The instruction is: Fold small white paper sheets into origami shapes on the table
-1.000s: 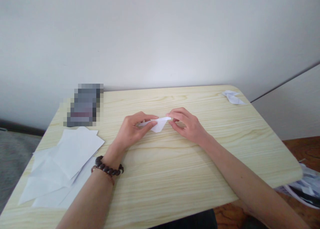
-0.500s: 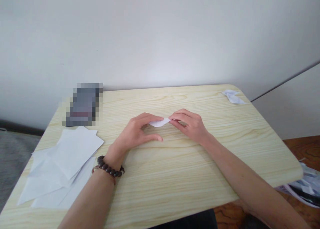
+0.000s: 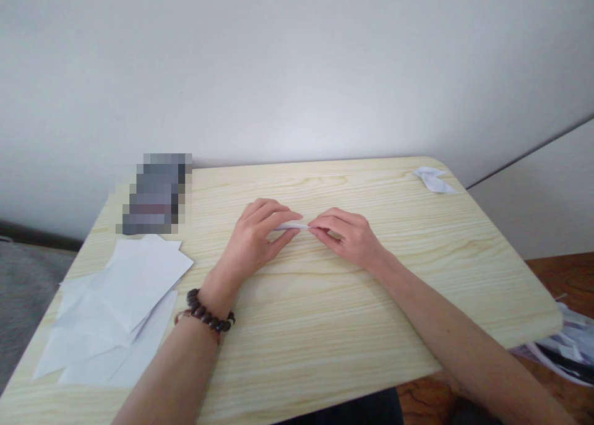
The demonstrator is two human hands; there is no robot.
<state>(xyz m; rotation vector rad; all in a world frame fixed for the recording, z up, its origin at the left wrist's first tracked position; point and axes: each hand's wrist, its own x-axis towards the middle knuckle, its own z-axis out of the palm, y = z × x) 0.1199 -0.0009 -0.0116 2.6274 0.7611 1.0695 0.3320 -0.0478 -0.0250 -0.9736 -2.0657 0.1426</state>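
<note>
Between my two hands, over the middle of the table, is a small piece of folded white paper point(image 3: 291, 226), seen nearly edge-on as a narrow strip. My left hand point(image 3: 257, 235) has its thumb below and its fingers above the paper's left part, closed round it. At the paper's right tip, the thumb and fingers of my right hand point(image 3: 346, 234) pinch it. Much of the paper is hidden behind my fingers. A dark beaded bracelet point(image 3: 211, 317) circles my left wrist.
Several loose white sheets point(image 3: 139, 276) lie overlapping on the left of the wood-grain table point(image 3: 325, 326). Behind them is a blurred-out dark flat object point(image 3: 155, 193). A folded paper piece point(image 3: 434, 180) rests at the far right corner. A white wall point(image 3: 297, 72) rises behind the table.
My left thumb has moved up against the paper, closing the gap below it. The paper has turned from showing a broad face to a thin edge. My right hand has shifted slightly left.
</note>
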